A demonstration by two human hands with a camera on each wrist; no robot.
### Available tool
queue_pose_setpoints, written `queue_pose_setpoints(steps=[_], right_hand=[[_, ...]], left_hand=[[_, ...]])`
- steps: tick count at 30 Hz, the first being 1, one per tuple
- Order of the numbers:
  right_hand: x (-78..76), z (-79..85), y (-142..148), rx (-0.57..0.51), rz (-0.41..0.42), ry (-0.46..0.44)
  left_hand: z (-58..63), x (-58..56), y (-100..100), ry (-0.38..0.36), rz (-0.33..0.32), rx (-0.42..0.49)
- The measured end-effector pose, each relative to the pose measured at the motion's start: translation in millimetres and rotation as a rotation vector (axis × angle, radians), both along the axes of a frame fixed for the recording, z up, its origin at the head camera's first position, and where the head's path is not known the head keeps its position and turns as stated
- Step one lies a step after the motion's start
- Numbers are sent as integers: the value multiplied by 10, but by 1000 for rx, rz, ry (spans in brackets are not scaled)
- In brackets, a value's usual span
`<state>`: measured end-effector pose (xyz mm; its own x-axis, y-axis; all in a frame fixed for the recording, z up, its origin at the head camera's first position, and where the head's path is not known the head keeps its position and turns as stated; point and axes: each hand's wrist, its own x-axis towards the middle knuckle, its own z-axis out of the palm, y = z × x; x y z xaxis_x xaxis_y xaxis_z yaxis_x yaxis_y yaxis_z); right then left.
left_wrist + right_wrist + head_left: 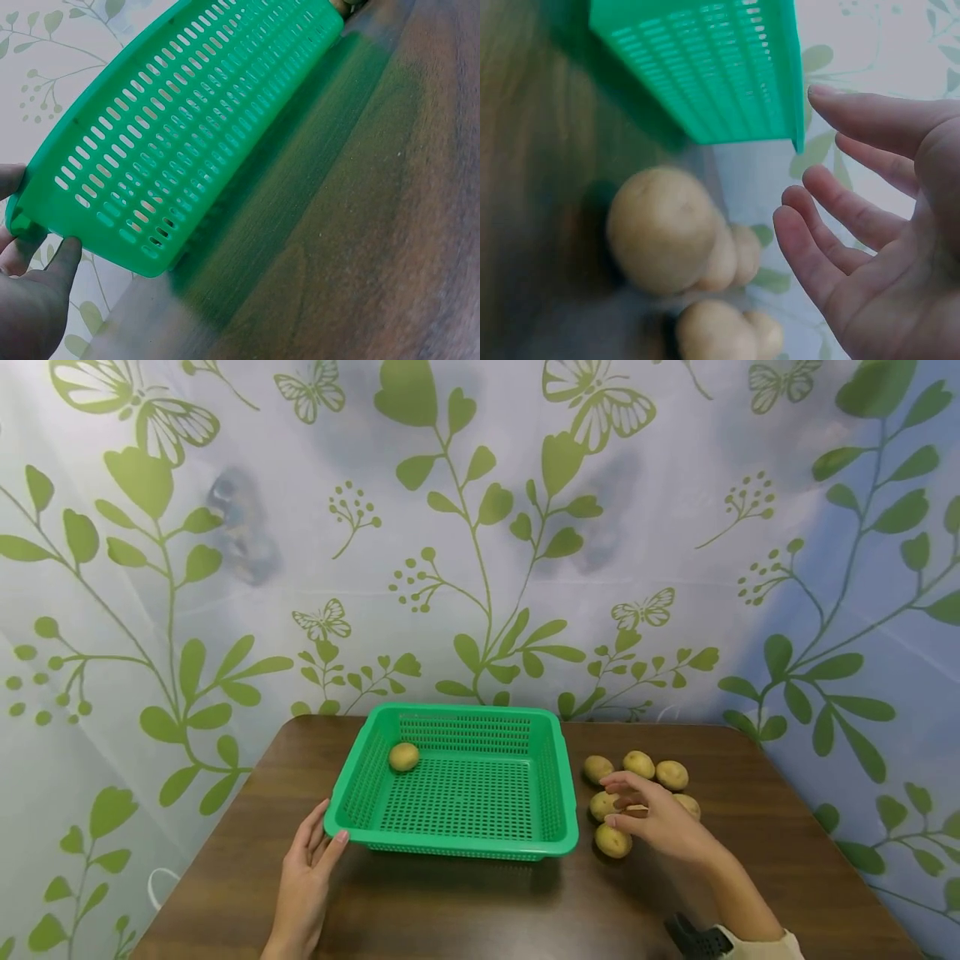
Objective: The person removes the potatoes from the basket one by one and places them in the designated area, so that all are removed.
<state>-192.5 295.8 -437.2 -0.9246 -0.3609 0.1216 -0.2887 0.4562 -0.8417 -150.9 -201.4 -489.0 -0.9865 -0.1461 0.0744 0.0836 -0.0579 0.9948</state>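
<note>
A green perforated plastic basket (457, 847) stands on the table, with one potato (403, 757) inside at its back left. My left hand (303, 868) grips the basket's rim at the near left corner. In the left wrist view, the thumb (66, 262) lies against the outer wall and the other fingers are at the rim. My right hand (656, 817) hovers over a group of potatoes (613, 841) right of the basket, partly covering some. Its fingers are spread and slightly bent, holding nothing; in the right wrist view they stand apart from the nearest potato (660, 229).
Everything rests on a brown wooden table (450, 910). A pale curtain (517, 560) with green leaves and butterflies hangs right behind the table's back edge. A black band (696, 937) is on the right wrist beside a cream sleeve.
</note>
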Motion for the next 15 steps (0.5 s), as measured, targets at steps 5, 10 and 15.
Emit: queue_pose_setpoints(steps=[5,10,15], right_hand=[[-162,156,-130,0,63,21],[-341,319,-288,32,114,32],[-484,491,-480,75,147,23]], left_hand=[[-6,-15,-5,-8,-1,1],[-8,-15,-10,-6,0,5],[3,0,-10,12,-10,21]])
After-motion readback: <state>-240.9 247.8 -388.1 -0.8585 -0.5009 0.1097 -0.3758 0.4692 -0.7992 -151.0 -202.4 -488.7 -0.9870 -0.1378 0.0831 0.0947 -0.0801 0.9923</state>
